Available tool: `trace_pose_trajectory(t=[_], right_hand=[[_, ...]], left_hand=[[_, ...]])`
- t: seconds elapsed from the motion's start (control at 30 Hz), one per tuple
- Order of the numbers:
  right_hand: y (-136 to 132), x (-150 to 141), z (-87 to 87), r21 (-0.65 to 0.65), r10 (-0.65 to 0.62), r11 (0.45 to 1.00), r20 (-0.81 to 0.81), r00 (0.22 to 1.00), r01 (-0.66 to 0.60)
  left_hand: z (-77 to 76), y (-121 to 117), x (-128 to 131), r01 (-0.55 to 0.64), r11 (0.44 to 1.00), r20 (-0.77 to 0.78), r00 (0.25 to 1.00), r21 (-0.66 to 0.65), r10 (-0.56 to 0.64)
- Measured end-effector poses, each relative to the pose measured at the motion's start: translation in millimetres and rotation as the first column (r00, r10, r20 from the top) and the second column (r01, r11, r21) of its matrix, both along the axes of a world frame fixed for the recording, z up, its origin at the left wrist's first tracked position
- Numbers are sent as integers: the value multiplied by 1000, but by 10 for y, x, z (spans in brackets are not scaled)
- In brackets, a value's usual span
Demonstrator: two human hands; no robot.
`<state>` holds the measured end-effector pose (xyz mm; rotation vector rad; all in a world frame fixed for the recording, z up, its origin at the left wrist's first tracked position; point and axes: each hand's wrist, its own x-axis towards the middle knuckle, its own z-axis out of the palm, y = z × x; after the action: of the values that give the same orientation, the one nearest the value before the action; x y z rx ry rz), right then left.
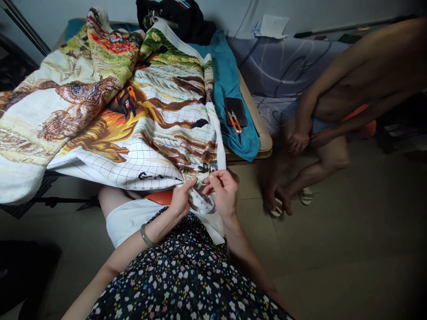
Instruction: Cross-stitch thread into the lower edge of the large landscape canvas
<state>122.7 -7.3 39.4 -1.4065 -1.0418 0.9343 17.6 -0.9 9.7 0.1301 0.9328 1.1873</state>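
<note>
A large cross-stitch cloth (173, 111), printed with a grid and stitched with a colourful picture, spreads over a low bed and hangs down to my lap. My left hand (182, 198) grips its near edge, thumb on top and fingers underneath. Close by on the right, my right hand (224, 189) is closed in a pinch at the cloth's corner. Whatever lies between those fingertips is too small to make out. Beyond the cloth, orange-handled thread snips (235, 123) rest on a dark phone (235, 111).
A teal cloth (227, 80) lies under the phone along the bed's edge (258, 120). Black fabric (176, 20) is heaped at the back. On the right, another person sits with hands (300, 141) resting near the knees. A dark stand leg (66, 201) is at lower left.
</note>
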Motion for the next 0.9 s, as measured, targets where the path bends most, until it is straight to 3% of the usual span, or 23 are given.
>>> trace_pose_trajectory(t=[0.1,0.23,0.3,0.43,0.53,0.63,0.73,0.9], right_hand=[[40,160,146,134,-131,980,-142,981,150],[100,400,377,160,-33,984,-282,959,81],[102,449,412,212,-18,974,-294,956,84],[24,361,238,233,0,971,-253,967,61],[-85,237,15,74,105,993,-170,980,-93],[-173,146,-139,-79,219,974,60,974,-214],[-203,99,-194,-117,234,970,238,943,-212],[-179,79,-189,-101,210,977,332,920,-187]], left_hand=[[-40,4,0,-24,1000,3,1000,0,24],[-92,6,-8,-38,999,8,999,-20,39],[-91,5,-13,-37,999,17,999,-18,38],[-56,5,-15,-31,999,17,999,-30,31],[-30,9,-11,-33,998,4,999,-50,33],[-23,12,-10,-41,997,-2,999,-60,41],[-30,11,-13,-56,997,0,998,-56,56],[-36,12,-16,-50,997,5,999,-55,50]])
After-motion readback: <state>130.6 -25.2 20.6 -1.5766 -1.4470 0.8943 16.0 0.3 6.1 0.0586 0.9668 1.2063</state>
